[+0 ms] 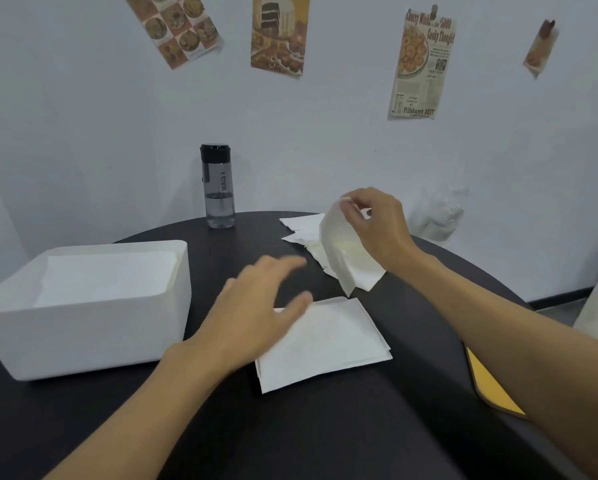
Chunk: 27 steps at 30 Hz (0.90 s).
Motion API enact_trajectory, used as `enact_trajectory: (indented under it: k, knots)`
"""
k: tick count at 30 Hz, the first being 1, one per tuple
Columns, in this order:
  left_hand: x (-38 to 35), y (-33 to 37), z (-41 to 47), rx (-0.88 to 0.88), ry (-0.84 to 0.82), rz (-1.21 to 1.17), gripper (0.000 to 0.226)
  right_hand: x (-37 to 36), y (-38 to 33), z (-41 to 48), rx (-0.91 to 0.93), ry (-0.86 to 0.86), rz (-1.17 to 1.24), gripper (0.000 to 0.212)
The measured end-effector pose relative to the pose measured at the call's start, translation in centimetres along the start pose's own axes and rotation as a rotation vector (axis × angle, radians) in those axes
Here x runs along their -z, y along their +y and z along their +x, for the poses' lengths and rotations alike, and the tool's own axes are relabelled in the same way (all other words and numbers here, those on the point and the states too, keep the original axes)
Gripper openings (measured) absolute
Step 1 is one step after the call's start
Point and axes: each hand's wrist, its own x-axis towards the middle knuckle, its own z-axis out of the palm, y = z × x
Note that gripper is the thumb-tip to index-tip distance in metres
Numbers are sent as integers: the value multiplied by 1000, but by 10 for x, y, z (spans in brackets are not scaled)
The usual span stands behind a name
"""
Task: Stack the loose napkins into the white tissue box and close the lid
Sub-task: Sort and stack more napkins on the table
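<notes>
White paper and a white box on a near-black worktop point(290, 427).
The tissue box point(83, 341) left of the left grip point(256, 306) is plain matt white, as is the napkin stack point(332, 341) partly beneath that grip. The lifted napkin point(339, 251) in the right grip point(373, 223) is white with a faint yellow tinge, and the loose napkins point(301, 226) below it are white. Beyond the left grip, the bottle point(218, 195) is smoky clear grey with a black cap. Beside the right forearm lies a yellow mat point(491, 386) edged in tan. On the pale grey-white wall point(83, 116), the checked poster point(176, 26) alternates pink and pale squares, and the cream poster point(422, 64) carries red lettering.
</notes>
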Motion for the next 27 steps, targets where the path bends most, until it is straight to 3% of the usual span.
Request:
enact_trajectory:
  k: [2,5,9,15,21,24,27]
  knots:
    - [2,3,2,79,243,-184,53,5,-16,-8,37,7,76,15]
    - [5,10,4,173,372,-337,65,6,-36,-21,94,-29,127,14]
    - [11,15,1,217,390,-439,64,6,-55,-40,165,-55,177,11]
    - [15,9,0,205,336,-437,25,5,-57,-64,220,-66,172,12]
    - [21,-1,8,170,391,-488,28,8,-42,-84,235,-82,98,14]
    - [25,1,9,193,401,-613,39,17,-42,-91,80,-142,236,21]
    - [32,7,9,192,390,-836,49,23,-38,-84,-169,-57,361,28]
